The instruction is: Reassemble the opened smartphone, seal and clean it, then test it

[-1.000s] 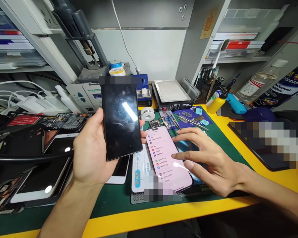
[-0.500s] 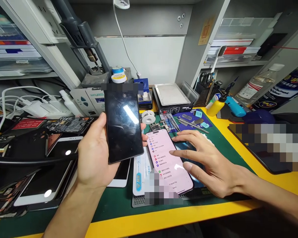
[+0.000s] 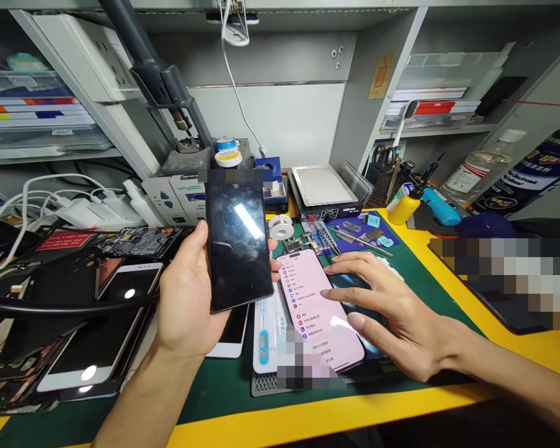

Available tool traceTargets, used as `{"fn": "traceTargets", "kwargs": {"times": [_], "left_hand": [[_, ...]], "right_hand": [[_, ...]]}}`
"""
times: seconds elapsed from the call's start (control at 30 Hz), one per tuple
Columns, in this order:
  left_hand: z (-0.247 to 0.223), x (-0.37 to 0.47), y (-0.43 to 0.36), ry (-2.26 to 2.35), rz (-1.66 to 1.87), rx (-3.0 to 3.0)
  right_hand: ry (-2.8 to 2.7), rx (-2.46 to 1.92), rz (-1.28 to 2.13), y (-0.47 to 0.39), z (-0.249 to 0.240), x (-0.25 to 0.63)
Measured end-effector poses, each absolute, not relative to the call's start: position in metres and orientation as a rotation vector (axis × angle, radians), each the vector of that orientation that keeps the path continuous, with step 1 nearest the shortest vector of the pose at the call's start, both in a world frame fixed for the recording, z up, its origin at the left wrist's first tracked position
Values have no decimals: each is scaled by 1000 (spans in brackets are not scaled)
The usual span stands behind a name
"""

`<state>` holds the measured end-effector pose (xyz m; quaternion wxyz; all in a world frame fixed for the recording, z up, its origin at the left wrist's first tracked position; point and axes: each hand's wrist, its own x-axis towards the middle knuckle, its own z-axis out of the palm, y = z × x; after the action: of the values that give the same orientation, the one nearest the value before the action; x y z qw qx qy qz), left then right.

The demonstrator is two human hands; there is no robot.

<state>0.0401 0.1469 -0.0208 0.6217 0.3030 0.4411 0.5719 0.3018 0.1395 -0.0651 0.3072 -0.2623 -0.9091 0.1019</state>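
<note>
My left hand holds up a black phone with a dark, glossy screen, thumb on its left edge and fingertips at the right edge. Below and to the right lies a second phone, lit with a pinkish list of settings. My right hand hovers over or touches its right side, fingers spread, the index fingertip near the screen. A blurred patch covers that phone's lower left. Beneath it is a white and blue packet.
Dismantled phones and a white-framed phone crowd the left. Behind stand a solder spool, a heating plate, tweezers and a yellow bottle. A black cable crosses the left side. Another dark phone lies right.
The list on the lit phone has scrolled downward, with upper entries now showing. The whole view has shifted slightly. Both hands keep nearly the same pose.
</note>
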Motion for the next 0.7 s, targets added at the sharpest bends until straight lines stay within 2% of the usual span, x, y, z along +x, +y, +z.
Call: {"fn": "traceTargets", "kwargs": {"times": [0.7], "left_hand": [[-20,41,146,1021,1331,708]], "right_hand": [[-2397,-606,357,139,-65,303]]}}
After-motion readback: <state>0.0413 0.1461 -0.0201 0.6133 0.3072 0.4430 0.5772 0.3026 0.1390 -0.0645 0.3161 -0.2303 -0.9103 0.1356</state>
